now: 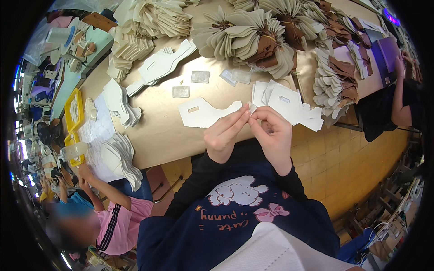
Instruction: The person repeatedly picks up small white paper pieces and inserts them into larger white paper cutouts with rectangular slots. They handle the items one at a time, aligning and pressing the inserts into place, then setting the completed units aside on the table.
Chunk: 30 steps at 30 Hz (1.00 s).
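My left hand (pixel 224 137) and my right hand (pixel 274 135) meet over the table's front edge, fingertips pinched together. Between them is a small whitish piece (pixel 252 108), perhaps a label; fingers partly cover it. Just beyond my left hand lies a flat white cut piece (pixel 205 114) with a rectangular slot. Beside my right hand, overlapping white cut pieces (pixel 289 107) lie fanned out, the top one with a small label (pixel 284 100) in its slot. Farther back are small stacks of greyish labels (pixel 200 77), (pixel 181 91) and a clear stack (pixel 242 76).
Bundles of cream and brown cut pieces (pixel 253 38) line the table's far side. White stacks (pixel 120 104) and yellow trays (pixel 74 110) stand at the left. A person in a pink shirt (pixel 120 223) sits left; another person's arm (pixel 400 90) shows at right.
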Each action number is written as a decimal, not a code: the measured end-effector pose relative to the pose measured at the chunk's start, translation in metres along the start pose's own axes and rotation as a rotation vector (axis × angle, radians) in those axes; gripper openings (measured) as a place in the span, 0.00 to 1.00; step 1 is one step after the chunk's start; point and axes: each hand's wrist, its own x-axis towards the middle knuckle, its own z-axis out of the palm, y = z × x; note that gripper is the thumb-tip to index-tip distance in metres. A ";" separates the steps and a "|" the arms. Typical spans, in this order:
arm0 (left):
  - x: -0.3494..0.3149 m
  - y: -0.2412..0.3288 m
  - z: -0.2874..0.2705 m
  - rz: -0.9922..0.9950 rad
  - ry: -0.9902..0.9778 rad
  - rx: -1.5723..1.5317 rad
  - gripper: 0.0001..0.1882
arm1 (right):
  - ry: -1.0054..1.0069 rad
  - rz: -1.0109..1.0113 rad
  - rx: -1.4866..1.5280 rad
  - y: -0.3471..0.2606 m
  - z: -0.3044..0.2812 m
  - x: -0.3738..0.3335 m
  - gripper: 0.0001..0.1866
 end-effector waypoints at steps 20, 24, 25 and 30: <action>0.002 -0.005 -0.003 -0.027 -0.012 -0.014 0.23 | -0.003 0.013 -0.008 0.002 0.002 0.002 0.03; 0.001 -0.004 -0.002 -0.040 -0.004 -0.033 0.23 | 0.005 0.041 0.002 0.002 0.004 0.002 0.03; 0.001 -0.004 -0.002 -0.050 -0.006 -0.038 0.23 | 0.008 0.053 0.011 0.002 0.005 0.002 0.03; -0.001 -0.004 -0.002 -0.155 -0.047 -0.116 0.20 | 0.008 0.049 0.049 0.003 0.007 0.003 0.03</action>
